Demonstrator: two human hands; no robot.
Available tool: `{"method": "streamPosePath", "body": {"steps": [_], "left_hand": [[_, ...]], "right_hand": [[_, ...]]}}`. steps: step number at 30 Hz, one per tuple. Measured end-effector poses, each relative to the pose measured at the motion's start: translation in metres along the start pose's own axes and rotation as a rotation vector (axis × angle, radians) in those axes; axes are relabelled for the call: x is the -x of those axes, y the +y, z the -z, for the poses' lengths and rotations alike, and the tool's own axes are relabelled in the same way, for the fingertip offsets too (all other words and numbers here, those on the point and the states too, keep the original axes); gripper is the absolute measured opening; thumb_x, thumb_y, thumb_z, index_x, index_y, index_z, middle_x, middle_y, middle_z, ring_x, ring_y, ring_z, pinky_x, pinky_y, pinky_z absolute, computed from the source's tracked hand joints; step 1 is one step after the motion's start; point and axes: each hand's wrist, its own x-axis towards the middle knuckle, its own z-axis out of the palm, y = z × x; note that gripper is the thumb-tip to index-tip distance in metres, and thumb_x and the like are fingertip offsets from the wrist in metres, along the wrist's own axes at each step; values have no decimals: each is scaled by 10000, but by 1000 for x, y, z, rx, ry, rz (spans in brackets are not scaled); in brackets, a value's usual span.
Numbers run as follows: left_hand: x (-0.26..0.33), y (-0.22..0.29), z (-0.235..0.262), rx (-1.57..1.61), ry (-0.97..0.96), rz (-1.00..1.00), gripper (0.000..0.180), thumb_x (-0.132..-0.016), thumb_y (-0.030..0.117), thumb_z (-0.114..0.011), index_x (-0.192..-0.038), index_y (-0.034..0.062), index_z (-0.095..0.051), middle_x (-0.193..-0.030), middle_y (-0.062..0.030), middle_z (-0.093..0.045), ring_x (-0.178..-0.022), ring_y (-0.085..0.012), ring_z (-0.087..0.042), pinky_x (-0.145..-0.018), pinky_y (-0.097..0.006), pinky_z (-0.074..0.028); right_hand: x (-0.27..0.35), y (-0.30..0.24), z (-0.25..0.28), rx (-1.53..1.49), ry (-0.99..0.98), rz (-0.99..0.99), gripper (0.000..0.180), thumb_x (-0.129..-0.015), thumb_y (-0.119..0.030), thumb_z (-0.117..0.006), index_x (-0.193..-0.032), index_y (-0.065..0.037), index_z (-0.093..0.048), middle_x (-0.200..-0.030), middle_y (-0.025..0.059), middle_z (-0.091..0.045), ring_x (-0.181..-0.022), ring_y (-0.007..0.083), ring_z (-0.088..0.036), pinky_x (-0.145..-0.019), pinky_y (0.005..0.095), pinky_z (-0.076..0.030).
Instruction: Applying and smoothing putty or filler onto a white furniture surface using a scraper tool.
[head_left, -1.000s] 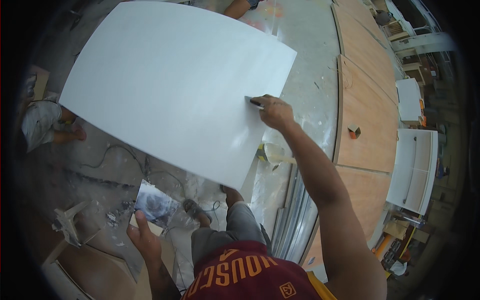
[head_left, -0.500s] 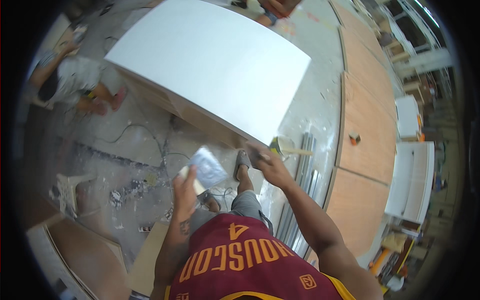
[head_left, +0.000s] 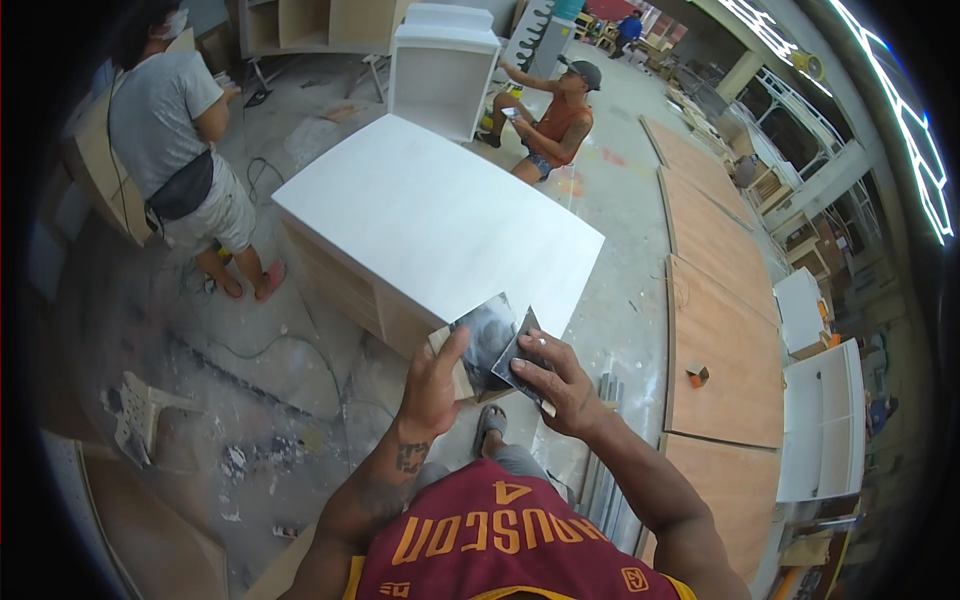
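My left hand point(head_left: 428, 388) grips a flat board point(head_left: 480, 335) by its light, wood-coloured edge, thumb on top. White paste is smeared over the board's dark grey face. In my right hand point(head_left: 568, 388) is a thin, dark, flat scraper point(head_left: 518, 350), fingers spread along its face and its edge against or very close to the board. Both hands are in front of my body, just off the near corner of a large white-topped cabinet point(head_left: 440, 220). The cabinet's side below the top is bare wood colour, with open compartments.
At the left stands a person point(head_left: 180, 130) in a grey shirt; another point(head_left: 560, 125) crouches beyond the cabinet near a white open cabinet point(head_left: 440, 70). Wooden panels point(head_left: 720, 340) lie along the right. Metal bars point(head_left: 605, 470) lie by my right arm. A stool point(head_left: 145, 415) and cords are on the left floor.
My hands have come together, the right one bringing the scraper from the right to the board. The view has tilted up, showing more of the room. A pot with a stick no longer shows.
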Motion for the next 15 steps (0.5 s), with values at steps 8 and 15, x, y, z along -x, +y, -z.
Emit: {"method": "streamPosePath", "body": {"steps": [8,15], "left_hand": [[-28,-7,37,-451,92,-228,312,-1036,288,-531,-1117,9,-644,-1012,-49,-672,-902,-103,-616,-762,-247,-499],[-94,-39,-38,-963,44,-386,356,-1026,273,-553,-1132,-47,-667,-899,-102,-709,-828,-135,-642,-744,-278,-503]], "right_hand": [[30,28,8,-868,570,-943,509,-905,39,-532,-1406,18,-442,-1288,154,-569,-1188,260,-578,-1030,369,-454],[15,63,-11,-1167,625,-1017,522,-963,-246,-544,-1406,14,-449,-1227,155,-619,-1146,213,-577,-993,352,-438]]}}
